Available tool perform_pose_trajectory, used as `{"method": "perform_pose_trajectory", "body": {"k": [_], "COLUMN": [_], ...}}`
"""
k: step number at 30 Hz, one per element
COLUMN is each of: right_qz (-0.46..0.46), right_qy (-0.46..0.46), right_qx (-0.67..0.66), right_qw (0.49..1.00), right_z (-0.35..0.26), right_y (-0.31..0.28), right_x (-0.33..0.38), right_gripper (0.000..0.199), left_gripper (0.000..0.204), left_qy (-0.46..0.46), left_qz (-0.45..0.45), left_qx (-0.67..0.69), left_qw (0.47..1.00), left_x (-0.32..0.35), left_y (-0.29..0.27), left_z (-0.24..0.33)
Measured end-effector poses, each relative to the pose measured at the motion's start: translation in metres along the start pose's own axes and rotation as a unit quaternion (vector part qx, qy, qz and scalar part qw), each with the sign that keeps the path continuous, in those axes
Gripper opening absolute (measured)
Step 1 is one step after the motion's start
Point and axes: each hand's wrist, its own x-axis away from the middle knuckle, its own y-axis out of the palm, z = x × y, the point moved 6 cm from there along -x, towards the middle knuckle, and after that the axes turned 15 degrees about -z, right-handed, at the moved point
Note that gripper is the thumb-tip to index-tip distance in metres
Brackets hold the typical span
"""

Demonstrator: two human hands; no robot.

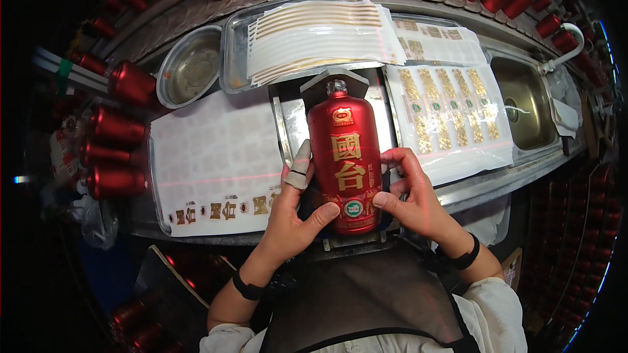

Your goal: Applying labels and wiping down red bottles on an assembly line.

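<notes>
A red bottle [343, 121] with gold characters and a clear, uncapped neck lies on a metal cradle [358, 85], its neck pointing away from me. Both of my hands hold it near its base. My left hand [291, 212] curls along its left side, thumb pressed by the gold band with a round green emblem. A pale cover wraps one of its fingers. On the other side, my right hand [418, 199] rests its thumb on the same band, with its fingers along the bottle's right edge. The bottle's underside is hidden.
A decal sheet [216, 137] spreads at left and a gold decal sheet [451, 108] at right. Behind are a tray of stacked sheets [320, 33] and a metal bowl [190, 68]. A sink [530, 111] stands far right. Red bottles [114, 127] line the left side and back.
</notes>
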Motion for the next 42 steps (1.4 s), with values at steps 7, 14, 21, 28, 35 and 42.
{"method": "perform_pose_trajectory", "body": {"k": [7, 14, 21, 28, 35, 42], "right_qz": [-0.005, -0.007, -0.012, -0.003, 0.004, 0.004], "right_qy": [0.001, -0.004, 0.001, -0.004, -0.012, -0.007], "right_qx": [-0.022, -0.02, -0.029, -0.028, -0.021, -0.023], "right_qw": [1.0, 1.0, 1.0, 1.0, 1.0, 1.0], "right_z": [0.0, 0.0001, 0.0008, 0.0032, 0.0037, 0.0048], "right_y": [0.001, 0.0015, 0.0016, 0.0016, 0.0027, 0.0035], "right_x": [-0.0012, -0.0024, -0.0039, -0.005, -0.004, -0.0049], "right_gripper": [0.066, 0.067, 0.063, 0.062, 0.063, 0.064], "left_gripper": [0.094, 0.093, 0.093, 0.093, 0.091, 0.089], "left_qy": [0.007, 0.001, 0.007, 0.01, 0.011, 0.0], "left_qz": [-0.002, 0.004, 0.007, 0.006, 0.007, 0.004], "left_qx": [-0.016, -0.053, -0.041, -0.042, -0.035, -0.033], "left_qw": [1.0, 0.999, 0.999, 0.999, 0.999, 0.999], "left_x": [-0.0011, 0.0019, -0.0013, -0.0023, 0.0006, 0.0026], "left_y": [-0.001, -0.0045, -0.0006, -0.0022, -0.0025, -0.0035], "left_z": [0.0012, -0.0027, 0.0032, 0.0046, 0.0002, -0.0045]}}
